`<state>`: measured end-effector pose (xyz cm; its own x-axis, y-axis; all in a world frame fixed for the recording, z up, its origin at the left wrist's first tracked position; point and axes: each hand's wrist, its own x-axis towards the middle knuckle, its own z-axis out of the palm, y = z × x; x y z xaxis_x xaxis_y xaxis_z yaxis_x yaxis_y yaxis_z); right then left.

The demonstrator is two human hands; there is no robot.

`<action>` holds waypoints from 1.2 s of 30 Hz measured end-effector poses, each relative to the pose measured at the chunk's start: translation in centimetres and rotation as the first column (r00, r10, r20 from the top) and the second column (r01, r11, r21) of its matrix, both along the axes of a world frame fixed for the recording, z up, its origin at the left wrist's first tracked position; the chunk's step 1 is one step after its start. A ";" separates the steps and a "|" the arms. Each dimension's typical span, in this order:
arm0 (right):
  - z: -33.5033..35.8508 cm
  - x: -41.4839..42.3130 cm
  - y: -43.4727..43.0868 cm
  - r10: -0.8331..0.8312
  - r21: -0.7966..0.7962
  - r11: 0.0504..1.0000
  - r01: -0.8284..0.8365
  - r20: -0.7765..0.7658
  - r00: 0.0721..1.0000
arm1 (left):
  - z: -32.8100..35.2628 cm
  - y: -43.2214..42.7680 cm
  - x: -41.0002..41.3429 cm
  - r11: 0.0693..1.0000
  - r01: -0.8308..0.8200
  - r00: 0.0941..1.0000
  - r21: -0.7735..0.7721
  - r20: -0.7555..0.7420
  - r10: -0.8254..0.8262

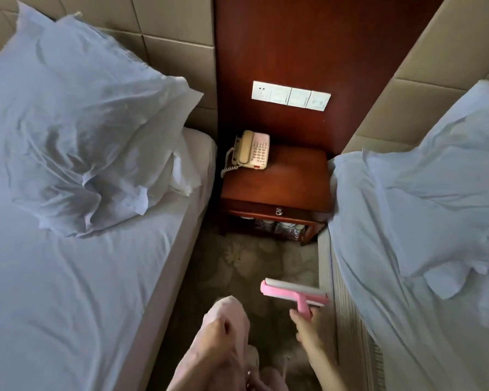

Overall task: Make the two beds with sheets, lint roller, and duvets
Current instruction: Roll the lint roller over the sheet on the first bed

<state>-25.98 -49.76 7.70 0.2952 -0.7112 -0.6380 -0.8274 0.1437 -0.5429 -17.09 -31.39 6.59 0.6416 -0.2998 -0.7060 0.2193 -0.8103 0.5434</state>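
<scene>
Head view: a carpeted aisle between two beds, seen from above.
Left bed (68,277): left half of the frame; a white sheet is pulled fairly smooth over the mattress, with soft creases only.
Pillows (82,122): upper left, two plump white ones in crumpled cotton cases, lying askew.
Right bed (347,320): right edge; the ribbed, striped mattress side is bare.
Loose linen (421,221): thin white cloth, rumpled and bunched on the right bed; sheet or duvet cover, I cannot tell which.
Lint roller (294,293): lower centre-right, over the carpet, just beside the right bed; pink plastic T-shaped handle, pale cylindrical roll.
Right grip (304,327): fingers curled round the roller's handle.
Left grip (223,328): lower centre, close and blurred; whether it is spread or closed I cannot tell.
Bedside table (280,182): centre, glossy red-brown wood, carrying a cream corded telephone (251,150).
Progress: probably early to middle; the left bed looks sheeted, rolling seems at hand, the right bed needs smoothing, and no duvet is laid.
</scene>
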 end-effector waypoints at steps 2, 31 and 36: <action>-1.9 2.1 -1.3 0.005 0.094 0.996 0.003 -0.089 0.996 | -1.0 -2.5 3.4 0.999 0.023 1.000 0.026 0.000 -0.023; -13.4 42.7 -35.1 -0.301 0.231 0.927 0.295 -0.008 0.954 | -8.9 -29.5 43.0 0.994 -0.004 0.997 0.106 -0.079 0.012; -17.6 44.2 -37.7 -0.124 0.189 0.974 0.125 -0.015 0.992 | -11.7 -30.7 43.7 0.988 -0.012 0.994 0.156 -0.106 0.028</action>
